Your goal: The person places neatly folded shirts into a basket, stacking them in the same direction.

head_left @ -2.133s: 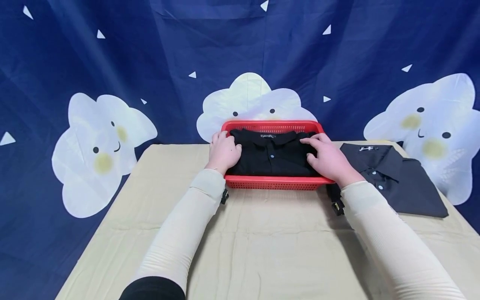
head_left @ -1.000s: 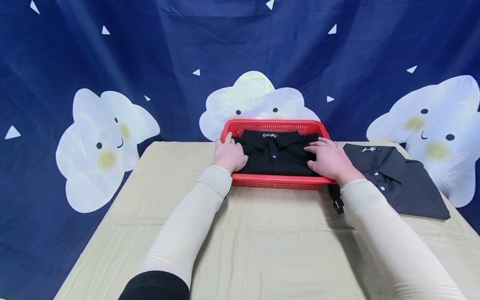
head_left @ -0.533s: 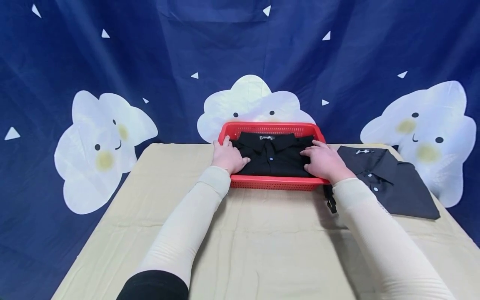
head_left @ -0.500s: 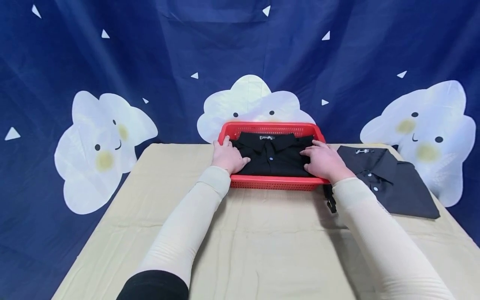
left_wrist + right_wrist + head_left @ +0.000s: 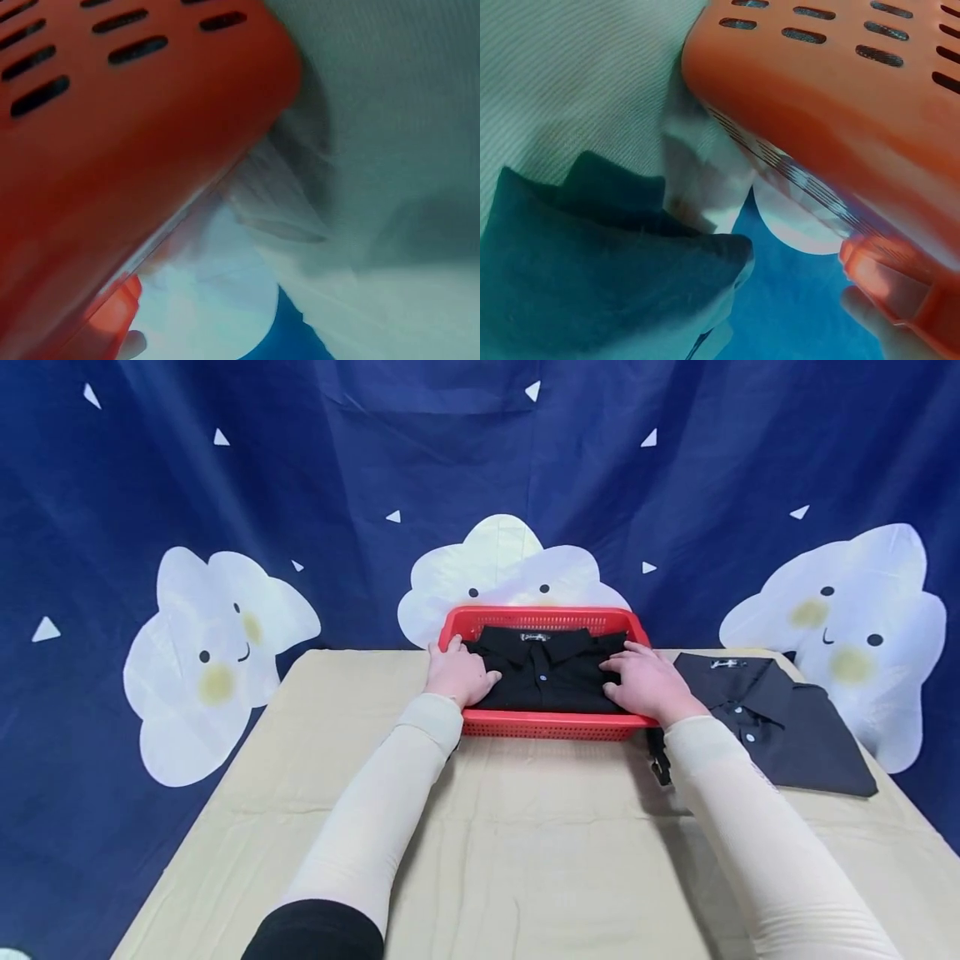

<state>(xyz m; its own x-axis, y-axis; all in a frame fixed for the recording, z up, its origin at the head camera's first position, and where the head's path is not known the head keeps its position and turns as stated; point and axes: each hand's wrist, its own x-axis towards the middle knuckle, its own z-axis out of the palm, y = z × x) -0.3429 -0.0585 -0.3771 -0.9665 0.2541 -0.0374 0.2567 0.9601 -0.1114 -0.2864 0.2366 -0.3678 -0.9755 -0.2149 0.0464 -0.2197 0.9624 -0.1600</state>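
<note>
A red plastic basket with slotted walls stands at the far side of the table, a folded black shirt inside it, collar to the back. My left hand grips the basket's left end, thumb inside over the shirt. At the right end my right hand grips the rim, with thumb and fingertips reaching in over the shirt's edge. Each wrist view shows the basket's outer wall and a fingertip beside an end handle.
Another folded dark shirt lies to the right of the basket, close to the right forearm. A beige cloth covers the table. Behind the far edge hangs a blue curtain with white cloud faces.
Both hands have shifted slightly at the basket's ends since the oldest frame, the left thumb and fingers spreading wider. Over the last half second, only the head view has moved a little.
</note>
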